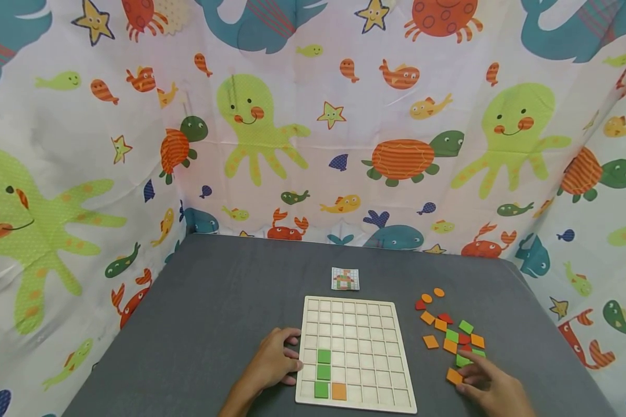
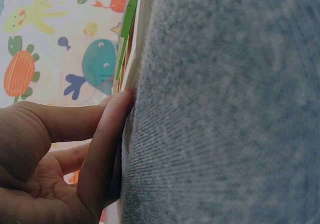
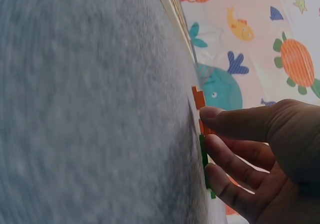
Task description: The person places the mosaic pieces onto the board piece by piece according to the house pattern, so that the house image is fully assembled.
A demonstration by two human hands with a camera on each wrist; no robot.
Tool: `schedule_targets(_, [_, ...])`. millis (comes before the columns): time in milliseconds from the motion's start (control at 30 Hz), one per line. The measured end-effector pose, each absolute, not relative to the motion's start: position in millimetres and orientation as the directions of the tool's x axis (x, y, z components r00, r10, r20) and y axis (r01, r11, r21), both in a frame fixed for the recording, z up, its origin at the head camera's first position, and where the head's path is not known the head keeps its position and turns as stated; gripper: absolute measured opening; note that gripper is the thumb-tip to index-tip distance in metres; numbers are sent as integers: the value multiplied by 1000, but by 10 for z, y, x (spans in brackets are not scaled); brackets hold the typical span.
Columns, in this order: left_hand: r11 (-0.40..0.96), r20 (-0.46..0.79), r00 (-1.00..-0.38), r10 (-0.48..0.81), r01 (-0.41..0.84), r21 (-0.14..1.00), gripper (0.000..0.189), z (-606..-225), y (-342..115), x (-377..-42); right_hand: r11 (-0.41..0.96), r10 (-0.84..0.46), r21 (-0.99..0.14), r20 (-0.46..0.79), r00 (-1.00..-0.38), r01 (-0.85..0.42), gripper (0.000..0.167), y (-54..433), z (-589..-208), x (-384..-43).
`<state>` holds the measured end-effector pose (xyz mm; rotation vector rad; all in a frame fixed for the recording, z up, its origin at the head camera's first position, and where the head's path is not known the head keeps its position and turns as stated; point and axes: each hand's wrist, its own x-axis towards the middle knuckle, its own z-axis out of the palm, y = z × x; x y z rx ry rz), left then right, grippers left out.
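Tabletop (image 1: 229, 284), grey, before patterned curtain (image 1: 323, 150), left grip (image 1: 272, 360) loose against board (image 1: 362, 331), right grip (image 1: 492, 387) parted at orange tile (image 1: 453, 376)

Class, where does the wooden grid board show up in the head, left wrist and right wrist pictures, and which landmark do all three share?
Head: board in the lower half, slightly right of centre.
Left wrist: board seen edge-on at the top, left of centre.
Right wrist: board, a thin edge-on strip at the top, near centre.
Shared landmark: the sea-animal curtain.

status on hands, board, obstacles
Left hand at left edge of grid board. Right hand at loose orange square. Nearby tiles might crowd it.
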<state>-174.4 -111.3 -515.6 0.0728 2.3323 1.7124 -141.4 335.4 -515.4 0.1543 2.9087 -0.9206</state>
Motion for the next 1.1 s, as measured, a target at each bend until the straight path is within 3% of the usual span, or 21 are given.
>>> schedule_targets(500, [315, -171, -968, 186, -107, 943, 64, -5150, -1118, -1733, 763, 28, -642, -79, -996, 73, 65, 2848, -5071, -1408])
schedule_targets(900, [312, -164, -969, 184, -101, 945, 64, -5159, -1110, -1742, 632, -287, -747, 22, -958, -207, 60, 2570, -5113, -1402])
schedule_targets(1100, [312, -167, -968, 185, -104, 944, 64, -5156, -1113, -1739, 587, -374, -752, 77, -924, -301, 55, 2411, -5125, -1403])
